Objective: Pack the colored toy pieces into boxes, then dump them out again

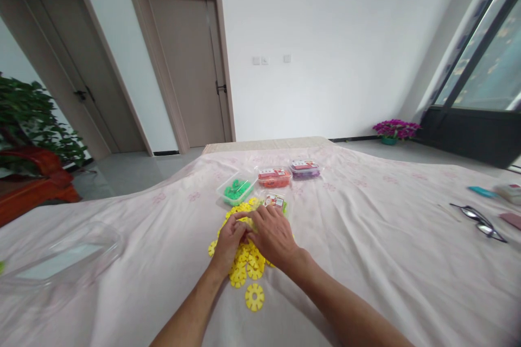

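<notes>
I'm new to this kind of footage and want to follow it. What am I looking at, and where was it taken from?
There is no machine here: these are a person's bare left hand and right hand. The single picture comes from a camera worn on that person's head, looking forward and down. Pale cloth covers the surface in front. The hands come together over a pile of yellow notched discs; whether anything is pinched between them can't be seen. Beyond lie an open tub of green pieces, a red pack and a purple pack. A clear plastic container lies to the left, eyeglasses to the right.
</notes>
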Available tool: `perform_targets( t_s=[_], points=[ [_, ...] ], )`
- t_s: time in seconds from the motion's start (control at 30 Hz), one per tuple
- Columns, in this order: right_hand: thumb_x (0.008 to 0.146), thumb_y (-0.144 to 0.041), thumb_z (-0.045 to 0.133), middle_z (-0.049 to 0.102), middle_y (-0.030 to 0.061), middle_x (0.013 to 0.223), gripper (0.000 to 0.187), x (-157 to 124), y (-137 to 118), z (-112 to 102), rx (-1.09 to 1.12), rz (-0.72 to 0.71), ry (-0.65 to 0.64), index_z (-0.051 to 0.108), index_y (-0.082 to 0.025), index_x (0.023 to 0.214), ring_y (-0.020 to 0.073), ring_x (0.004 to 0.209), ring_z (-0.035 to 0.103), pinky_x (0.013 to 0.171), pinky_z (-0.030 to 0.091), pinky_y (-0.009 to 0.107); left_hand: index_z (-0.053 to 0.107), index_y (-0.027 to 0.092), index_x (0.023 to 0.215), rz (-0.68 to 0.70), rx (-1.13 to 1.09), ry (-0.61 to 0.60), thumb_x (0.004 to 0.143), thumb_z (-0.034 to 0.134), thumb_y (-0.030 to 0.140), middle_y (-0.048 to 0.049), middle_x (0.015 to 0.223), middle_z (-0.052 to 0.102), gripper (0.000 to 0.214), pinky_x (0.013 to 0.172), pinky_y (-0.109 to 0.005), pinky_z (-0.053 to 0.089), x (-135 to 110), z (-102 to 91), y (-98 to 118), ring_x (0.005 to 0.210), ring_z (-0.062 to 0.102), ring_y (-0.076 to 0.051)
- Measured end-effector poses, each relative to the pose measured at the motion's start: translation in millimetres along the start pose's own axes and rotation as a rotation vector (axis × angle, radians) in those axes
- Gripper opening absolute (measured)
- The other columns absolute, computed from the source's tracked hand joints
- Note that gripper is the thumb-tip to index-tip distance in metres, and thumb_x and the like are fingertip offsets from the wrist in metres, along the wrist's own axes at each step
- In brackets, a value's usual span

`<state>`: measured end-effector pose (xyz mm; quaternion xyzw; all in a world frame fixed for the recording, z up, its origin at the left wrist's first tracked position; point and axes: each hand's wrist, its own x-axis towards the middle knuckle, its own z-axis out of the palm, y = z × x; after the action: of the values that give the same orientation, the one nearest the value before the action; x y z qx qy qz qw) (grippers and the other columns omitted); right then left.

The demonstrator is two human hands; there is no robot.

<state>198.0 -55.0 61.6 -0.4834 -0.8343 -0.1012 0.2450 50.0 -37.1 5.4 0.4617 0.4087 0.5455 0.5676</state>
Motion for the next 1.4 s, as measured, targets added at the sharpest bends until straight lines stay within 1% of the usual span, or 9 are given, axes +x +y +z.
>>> perform_targets(
  t_s=[0.1, 0.27, 0.53, 0.67, 0.8, 0.93, 1.07, 1.23, 1.4],
  points=[
    [0.087, -0.034, 0.067, 0.061, 0.0061, 0.095, 0.019, 0, 1, 5, -0.093, 0.013, -0.004, 0.063, -0.021, 0.101, 0.0242, 0.090, 0.051, 0.076, 0.036, 0.036, 0.061, 0.017, 0.110, 0.028, 0.080, -0.016, 0.076, 0.072, 0.045, 0.0022, 0.073, 0.064, 0.045, 0.058, -0.021, 0.045, -1, 3.8, 2, 0.063, 0.058, -0.011],
    [0.090, -0.027, 0.063, 0.060, 0.0042, 0.086, 0.005, -3, 6, 9, -0.108, -0.035, 0.040, 0.064, -0.022, 0.089, 0.0213, 0.082, 0.048, 0.070, 0.031, 0.034, 0.063, 0.016, 0.110, 0.042, 0.142, 0.007, 0.078, 0.069, 0.049, -0.0018, 0.089, 0.066, 0.046, 0.062, -0.023, 0.047, -2, 5.4, 3, 0.069, 0.059, -0.012],
    [0.090, -0.028, 0.061, 0.058, 0.0031, 0.078, 0.014, -8, 12, 14, -0.046, -0.120, 0.170, 0.062, -0.022, 0.077, 0.0190, 0.075, 0.044, 0.066, 0.027, 0.034, 0.064, 0.017, 0.110, 0.017, 0.098, -0.014, 0.075, 0.073, 0.051, -0.0046, 0.096, 0.069, 0.050, 0.066, -0.025, 0.048, -1, 5.1, 1, 0.077, 0.063, -0.016],
    [0.086, -0.025, 0.062, 0.059, 0.0030, 0.079, 0.013, -10, 12, 14, -0.018, -0.125, 0.170, 0.061, -0.021, 0.075, 0.0180, 0.075, 0.045, 0.066, 0.027, 0.033, 0.064, 0.019, 0.118, 0.069, 0.137, -0.070, 0.080, 0.070, 0.049, -0.0093, 0.116, 0.068, 0.049, 0.083, -0.032, 0.050, 0, 4.9, -6, 0.093, 0.066, -0.020],
    [0.086, -0.020, 0.059, 0.059, 0.0023, 0.078, 0.012, -11, 12, 14, 0.018, -0.122, 0.150, 0.060, -0.020, 0.074, 0.0167, 0.073, 0.046, 0.066, 0.028, 0.031, 0.058, 0.023, 0.131, 0.133, 0.219, -0.107, 0.079, 0.072, 0.044, -0.0099, 0.142, 0.055, 0.058, 0.104, -0.037, 0.042, -1, 3.5, -10, 0.123, 0.057, -0.026],
    [0.086, -0.019, 0.057, 0.058, 0.0027, 0.076, 0.013, -11, 13, 14, 0.020, -0.100, 0.188, 0.060, -0.020, 0.073, 0.0164, 0.070, 0.046, 0.065, 0.029, 0.030, 0.048, 0.024, 0.142, 0.143, 0.280, -0.140, 0.083, 0.068, 0.044, -0.0102, 0.145, 0.053, 0.065, 0.107, -0.039, 0.040, -4, 4.9, -10, 0.130, 0.051, -0.027],
    [0.088, -0.017, 0.054, 0.057, 0.0031, 0.075, 0.016, -8, 16, 5, 0.051, -0.115, 0.217, 0.062, -0.020, 0.074, 0.0162, 0.070, 0.047, 0.065, 0.032, 0.029, 0.045, 0.025, 0.144, 0.165, 0.294, -0.109, 0.086, 0.064, 0.048, -0.0105, 0.148, 0.048, 0.065, 0.107, -0.040, 0.040, -4, 8.8, -13, 0.135, 0.047, -0.029],
    [0.095, -0.020, 0.051, 0.062, 0.0037, 0.081, 0.019, -1, 23, -14, 0.277, -0.026, 0.316, 0.067, -0.022, 0.086, 0.0159, 0.078, 0.056, 0.070, 0.040, 0.026, 0.034, 0.021, 0.148, 0.338, 0.469, 0.007, 0.081, 0.070, 0.048, -0.0162, 0.152, 0.038, 0.081, 0.115, -0.048, 0.031, 2, 7.4, -19, 0.141, 0.037, -0.031],
    [0.095, -0.024, 0.053, 0.062, 0.0027, 0.081, 0.015, 4, 28, -22, 0.506, 0.077, 0.394, 0.065, -0.022, 0.086, 0.0151, 0.076, 0.059, 0.070, 0.045, 0.026, 0.025, 0.022, 0.152, 0.606, 0.778, 0.130, 0.071, 0.078, 0.050, -0.0176, 0.158, 0.024, 0.101, 0.120, -0.055, 0.018, 1, 5.3, -6, 0.148, 0.017, -0.036]
  ],
)
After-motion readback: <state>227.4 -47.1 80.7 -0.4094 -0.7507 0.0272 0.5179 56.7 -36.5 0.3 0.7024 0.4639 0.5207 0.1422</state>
